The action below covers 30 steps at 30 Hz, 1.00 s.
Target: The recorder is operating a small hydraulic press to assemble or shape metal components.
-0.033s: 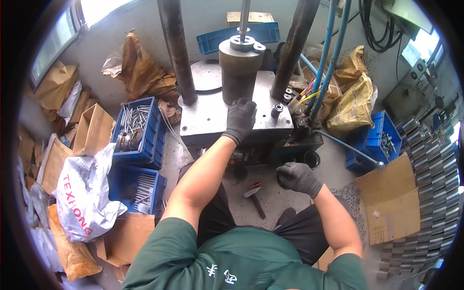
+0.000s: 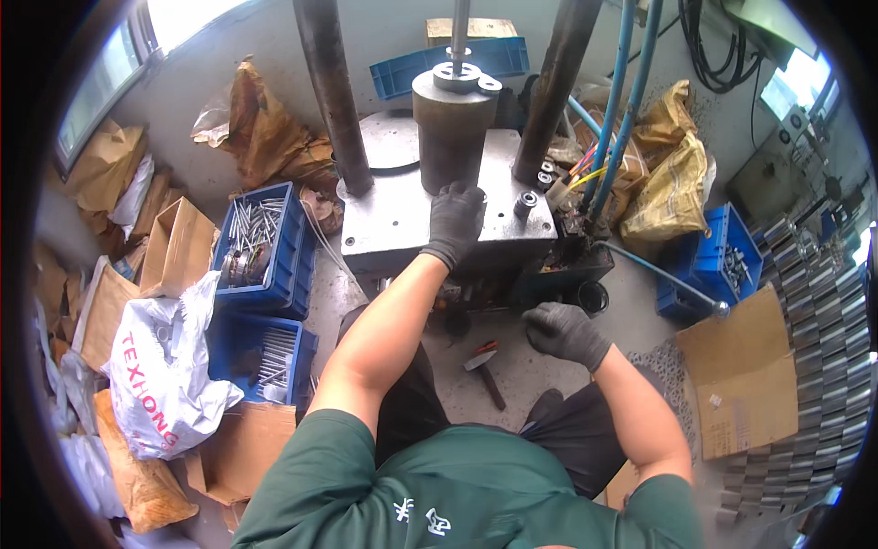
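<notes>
My left hand (image 2: 455, 222), in a dark glove, reaches forward onto the grey steel press plate (image 2: 393, 224). Its fingertips lie against the foot of the dark upright cylinder (image 2: 453, 133), and what is under them is hidden. My right hand (image 2: 564, 331), also gloved, hovers low in front of the press over the concrete floor. Its fingers are curled and nothing shows in them. Small metal rings (image 2: 525, 201) sit on the plate just to the right of my left hand. A hammer (image 2: 485, 366) lies on the floor between my knees.
Two thick columns (image 2: 334, 91) rise from the plate. Blue crates of metal rods (image 2: 261, 238) stand at the left among cardboard boxes and a white sack (image 2: 160, 375). At the right are blue hoses (image 2: 622, 110), yellow-brown bags, a blue bin (image 2: 722, 261), cardboard and stacked metal pieces (image 2: 823, 366).
</notes>
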Each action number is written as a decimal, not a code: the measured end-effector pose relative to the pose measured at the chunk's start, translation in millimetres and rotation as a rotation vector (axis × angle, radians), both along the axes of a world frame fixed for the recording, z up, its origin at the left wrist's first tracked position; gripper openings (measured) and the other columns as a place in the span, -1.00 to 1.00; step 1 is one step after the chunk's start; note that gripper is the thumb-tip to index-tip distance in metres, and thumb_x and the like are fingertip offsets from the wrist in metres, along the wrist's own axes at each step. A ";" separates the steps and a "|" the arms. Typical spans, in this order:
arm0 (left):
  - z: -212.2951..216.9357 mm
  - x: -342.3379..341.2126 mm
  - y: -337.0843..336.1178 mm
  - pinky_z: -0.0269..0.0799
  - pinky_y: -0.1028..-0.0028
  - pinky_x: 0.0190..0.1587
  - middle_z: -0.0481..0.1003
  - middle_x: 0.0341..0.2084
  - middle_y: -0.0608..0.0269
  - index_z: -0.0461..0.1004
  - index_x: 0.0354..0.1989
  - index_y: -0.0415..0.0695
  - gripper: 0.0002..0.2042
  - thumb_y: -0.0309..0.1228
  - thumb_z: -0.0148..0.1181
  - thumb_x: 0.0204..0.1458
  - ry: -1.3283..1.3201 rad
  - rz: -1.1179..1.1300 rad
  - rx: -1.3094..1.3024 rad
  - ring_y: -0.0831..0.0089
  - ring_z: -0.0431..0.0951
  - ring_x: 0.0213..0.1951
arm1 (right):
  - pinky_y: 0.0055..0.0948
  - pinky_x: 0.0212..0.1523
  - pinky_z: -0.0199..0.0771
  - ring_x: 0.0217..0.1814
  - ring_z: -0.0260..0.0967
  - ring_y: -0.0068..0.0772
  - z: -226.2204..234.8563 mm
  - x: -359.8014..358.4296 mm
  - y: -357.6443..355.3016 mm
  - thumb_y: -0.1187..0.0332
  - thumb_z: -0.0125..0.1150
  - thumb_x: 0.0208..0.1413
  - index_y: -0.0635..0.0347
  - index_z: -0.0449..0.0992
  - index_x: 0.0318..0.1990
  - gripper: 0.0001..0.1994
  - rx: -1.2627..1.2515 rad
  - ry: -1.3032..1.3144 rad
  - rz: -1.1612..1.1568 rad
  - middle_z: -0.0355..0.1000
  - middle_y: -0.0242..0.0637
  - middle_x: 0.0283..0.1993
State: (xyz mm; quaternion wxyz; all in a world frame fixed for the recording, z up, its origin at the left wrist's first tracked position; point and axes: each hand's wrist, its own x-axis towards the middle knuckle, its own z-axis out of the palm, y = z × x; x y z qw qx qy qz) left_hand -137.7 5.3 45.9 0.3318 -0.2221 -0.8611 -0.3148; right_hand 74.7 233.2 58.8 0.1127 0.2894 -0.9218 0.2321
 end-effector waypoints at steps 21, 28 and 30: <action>24.5 122.2 16.9 0.48 0.41 0.17 0.53 0.06 0.17 0.33 0.35 -0.18 -0.59 -0.37 0.13 0.38 -1.017 -0.734 0.634 0.44 0.51 0.09 | -0.27 -0.03 0.62 0.01 0.58 -0.12 13.2 -30.7 -27.7 0.48 0.45 0.03 0.26 0.55 0.12 -0.55 -0.558 0.002 -0.160 0.52 -0.06 0.00; 60.4 77.3 7.1 0.55 0.44 -0.15 0.54 -0.15 0.23 0.37 0.28 -0.15 -0.61 -0.39 0.23 0.32 -0.820 -0.512 0.845 0.47 0.55 -0.25 | -0.25 -0.11 0.60 -0.12 0.58 -0.10 23.4 -30.9 -25.7 0.42 0.46 0.04 0.24 0.59 -0.03 -0.67 -0.589 0.078 -0.251 0.52 -0.11 -0.12; 98.8 38.1 -12.1 0.50 0.48 -0.14 0.55 -0.18 0.28 0.44 0.17 -0.19 -0.69 -0.35 0.23 0.33 -0.399 -0.480 0.741 0.53 0.53 -0.22 | -0.24 -0.12 0.60 -0.14 0.58 -0.07 22.1 -29.5 -23.7 0.43 0.44 0.05 0.22 0.59 -0.10 -0.74 -0.649 -0.041 -0.282 0.53 -0.10 -0.14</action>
